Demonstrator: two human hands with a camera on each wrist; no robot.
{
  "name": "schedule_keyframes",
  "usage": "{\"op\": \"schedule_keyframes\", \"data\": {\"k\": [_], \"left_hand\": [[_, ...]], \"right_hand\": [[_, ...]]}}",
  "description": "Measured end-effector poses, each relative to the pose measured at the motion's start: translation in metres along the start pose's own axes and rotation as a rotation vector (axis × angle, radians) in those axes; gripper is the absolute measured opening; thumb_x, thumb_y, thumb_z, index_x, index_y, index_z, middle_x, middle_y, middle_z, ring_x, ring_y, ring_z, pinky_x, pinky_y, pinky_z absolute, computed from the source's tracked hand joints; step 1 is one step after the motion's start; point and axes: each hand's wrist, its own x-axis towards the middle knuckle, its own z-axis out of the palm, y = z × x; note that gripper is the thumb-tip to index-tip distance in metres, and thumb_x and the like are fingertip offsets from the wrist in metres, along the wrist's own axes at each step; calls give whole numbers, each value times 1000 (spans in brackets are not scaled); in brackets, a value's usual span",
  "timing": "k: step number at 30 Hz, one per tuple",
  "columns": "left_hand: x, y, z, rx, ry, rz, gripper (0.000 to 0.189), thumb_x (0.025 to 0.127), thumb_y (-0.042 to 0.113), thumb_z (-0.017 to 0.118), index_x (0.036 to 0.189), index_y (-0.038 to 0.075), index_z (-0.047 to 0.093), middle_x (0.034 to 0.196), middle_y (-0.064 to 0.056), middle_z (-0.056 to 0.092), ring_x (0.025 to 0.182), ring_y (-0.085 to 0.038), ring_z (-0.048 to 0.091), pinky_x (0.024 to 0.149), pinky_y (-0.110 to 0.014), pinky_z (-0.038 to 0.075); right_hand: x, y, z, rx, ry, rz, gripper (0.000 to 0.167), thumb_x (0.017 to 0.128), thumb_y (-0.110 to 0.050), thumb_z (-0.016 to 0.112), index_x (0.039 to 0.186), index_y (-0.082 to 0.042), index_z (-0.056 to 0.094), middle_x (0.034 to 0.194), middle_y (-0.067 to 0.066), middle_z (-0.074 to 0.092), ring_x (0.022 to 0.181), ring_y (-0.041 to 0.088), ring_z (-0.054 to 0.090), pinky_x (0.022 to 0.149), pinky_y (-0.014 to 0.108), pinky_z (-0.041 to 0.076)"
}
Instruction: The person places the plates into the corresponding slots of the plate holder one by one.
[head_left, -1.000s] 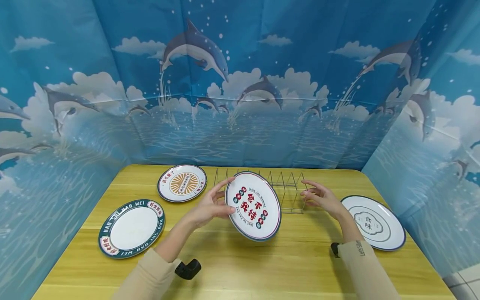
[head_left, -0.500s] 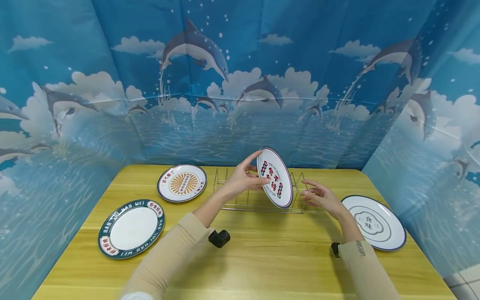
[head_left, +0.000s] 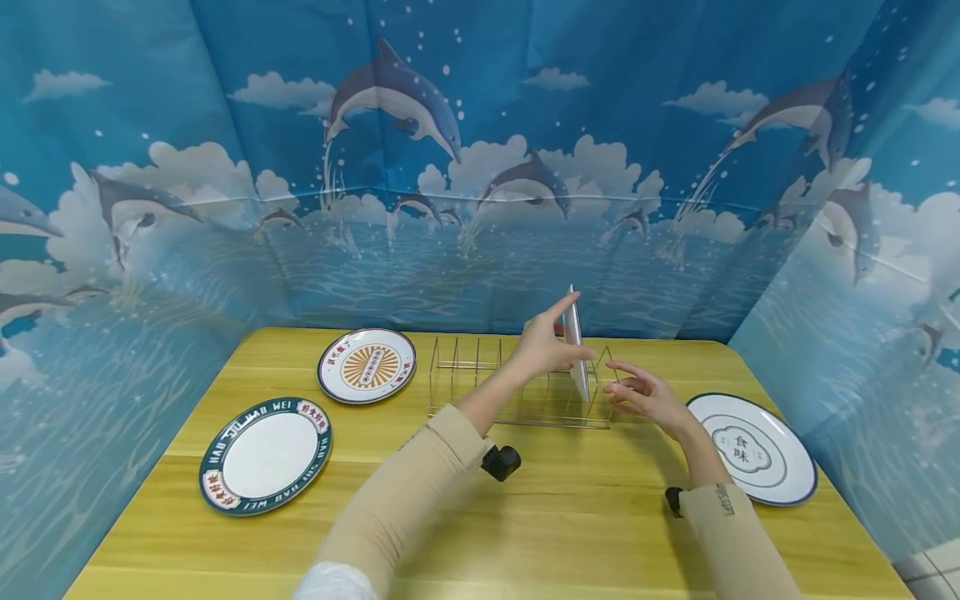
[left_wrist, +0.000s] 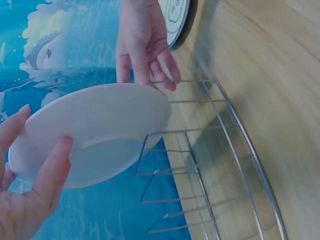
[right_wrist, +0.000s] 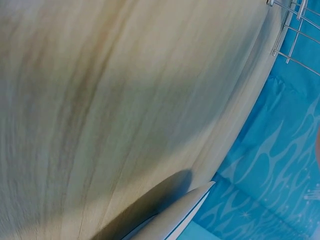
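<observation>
Dolphin-print curtain (head_left: 450, 258) backs the table (head_left: 570, 508). Left hand (head_left: 546, 348) pinches a white plate (left_wrist: 105, 115), near-upright at the wire rack (head_left: 477, 365): likely stiff, slick, breakable, best held by its rim. Right hand (head_left: 651, 402), fingers relaxed, meets the rack's end.

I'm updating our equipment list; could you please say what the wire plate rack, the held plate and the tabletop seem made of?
Wire plate rack: shiny metal, probably steel, given its silvery rods. Held plate: smooth white melamine or glazed ceramic; its soft sheen leaves that open. Tabletop: satin wood or wood-look laminate, from its grain.
</observation>
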Motion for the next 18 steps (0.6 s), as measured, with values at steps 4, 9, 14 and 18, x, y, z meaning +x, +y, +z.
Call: {"op": "schedule_keyframes", "data": {"k": [4,9,14,18], "left_hand": [[4,-8,11,27,32,-27,81,74,15,77,141,32,35,106,-15,50,76,-19,55,51,-27,56],[7,-24,21,-17,77,-57,77,74,16,77,138,33,39,100,-11,48,76,-19,53,49,-27,55],[8,-38,30,-7,115,-14,74,74,19,77,137,35,40,108,-12,44,74,-16,51,53,-32,57],[8,-47,36,16,127,22,72,76,22,76,137,36,40,109,-11,44,73,-14,50,55,-33,57]], "right_hand": [[0,-1,0,5,-6,-8,57,94,-19,51,142,-1,26,113,23,57,99,31,59,86,47,50],[0,-1,1,-1,-13,-4,57,95,-21,50,142,-1,25,114,24,56,100,32,58,88,50,48],[1,1,0,1,-15,-1,58,94,-22,50,142,-2,25,113,20,57,100,31,58,89,53,46],[0,2,-1,-8,-10,4,58,95,-22,49,143,-2,24,114,21,57,100,29,59,89,51,47]]}}
